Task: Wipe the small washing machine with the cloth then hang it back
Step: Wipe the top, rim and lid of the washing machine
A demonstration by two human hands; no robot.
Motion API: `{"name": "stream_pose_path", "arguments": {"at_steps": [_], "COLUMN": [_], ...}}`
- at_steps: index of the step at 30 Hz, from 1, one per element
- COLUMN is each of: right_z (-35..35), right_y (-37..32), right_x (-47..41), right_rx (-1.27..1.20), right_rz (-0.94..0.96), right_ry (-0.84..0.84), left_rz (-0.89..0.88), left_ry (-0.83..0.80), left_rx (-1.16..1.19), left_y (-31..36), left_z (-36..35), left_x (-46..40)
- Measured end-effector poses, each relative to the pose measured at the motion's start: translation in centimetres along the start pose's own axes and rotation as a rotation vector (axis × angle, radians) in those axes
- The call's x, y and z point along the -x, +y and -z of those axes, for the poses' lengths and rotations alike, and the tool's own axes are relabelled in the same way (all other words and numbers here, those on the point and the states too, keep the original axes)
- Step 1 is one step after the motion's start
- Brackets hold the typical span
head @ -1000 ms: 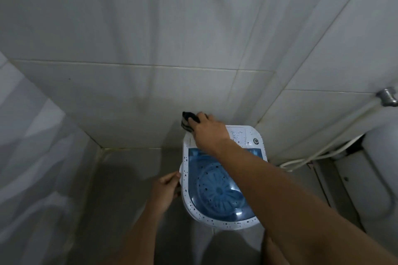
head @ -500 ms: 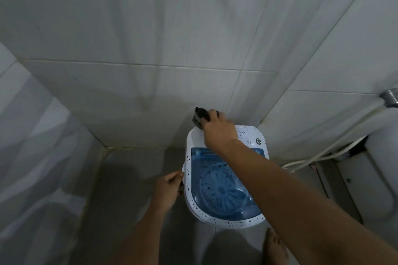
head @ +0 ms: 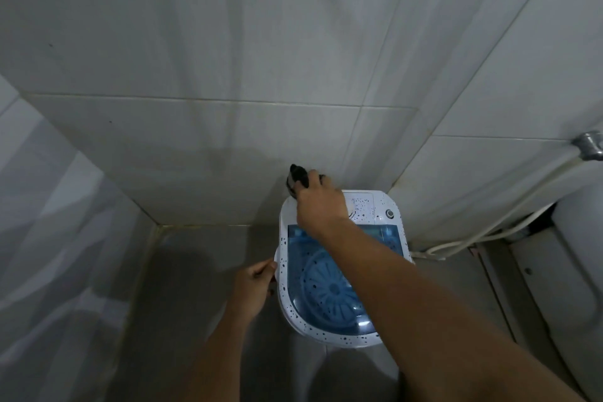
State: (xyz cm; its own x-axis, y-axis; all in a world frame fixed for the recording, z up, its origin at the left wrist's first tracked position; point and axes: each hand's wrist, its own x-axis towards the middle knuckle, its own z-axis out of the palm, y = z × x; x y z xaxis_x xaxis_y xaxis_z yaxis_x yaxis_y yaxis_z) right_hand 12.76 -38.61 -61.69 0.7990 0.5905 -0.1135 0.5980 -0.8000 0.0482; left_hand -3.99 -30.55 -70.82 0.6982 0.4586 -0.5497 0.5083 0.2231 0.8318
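A small white washing machine (head: 365,338) with dark speckles and a blue see-through lid stands on the floor against the tiled wall. My right hand (head: 321,206) reaches over its back left corner, shut on a dark bunched cloth (head: 297,178) that presses where the machine's top meets the wall. My left hand (head: 253,287) grips the machine's left side at the rim, fingers curled on its edge. A round button (head: 389,213) shows on the control panel at the back right.
A white hose (head: 483,232) runs from a metal tap fitting (head: 589,144) on the right wall down behind the machine. A white toilet (head: 567,271) stands at the right. Grey tiled floor lies open to the left of the machine.
My right hand with the cloth has shifted slightly right along the machine's back edge. My left hand has kept its hold on the left side. The view has drifted a little.
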Motion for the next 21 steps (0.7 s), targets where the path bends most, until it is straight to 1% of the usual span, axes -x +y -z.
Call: {"name": "stream_pose_path", "arguments": {"at_steps": [3,5,6,8,11,13,15,17,21], "right_z": [-1.0,-1.4,-1.5,-1.1,-0.3,0.0,-0.1,-1.1,-2.9], "right_y": [-1.9,-2.8,-2.8,-2.4,-1.7,-1.7,-2.3,-2.9,-2.5], "right_x": [2.9,5.1,5.5,4.6,1.2,-0.6,-0.8,0.8,6.0], "right_rx": [0.106,0.154,0.164,0.163,0.114,0.038,0.014,0.029,0.054], "right_rz": [0.121,0.221,0.242,0.223,0.105,0.027,-0.001,0.040,0.212], "right_ry": [0.004,-0.019,-0.033,-0.033,-0.030,-0.067,-0.076,-0.044,0.036], "left_rz": [-0.001,-0.009,-0.015,-0.028,-0.029,-0.021,-0.020,-0.022,-0.017], "left_ry": [-0.007,-0.024,-0.025,-0.012,-0.012,-0.017,-0.014,-0.008,-0.001], "left_rx": [-0.025,-0.054,-0.068,-0.085,-0.108,-0.120,-0.121,-0.111,-0.131], "left_y": [-0.1,-0.1,0.0,0.1,0.0,-0.1,-0.1,0.0,0.0], "left_z": [0.1,0.1,0.1,0.0,-0.1,0.1,0.1,0.1,0.1], "left_x": [-0.2,-0.3,-0.3,-0.3,-0.4,-0.4,-0.4,-0.4,-0.4]}}
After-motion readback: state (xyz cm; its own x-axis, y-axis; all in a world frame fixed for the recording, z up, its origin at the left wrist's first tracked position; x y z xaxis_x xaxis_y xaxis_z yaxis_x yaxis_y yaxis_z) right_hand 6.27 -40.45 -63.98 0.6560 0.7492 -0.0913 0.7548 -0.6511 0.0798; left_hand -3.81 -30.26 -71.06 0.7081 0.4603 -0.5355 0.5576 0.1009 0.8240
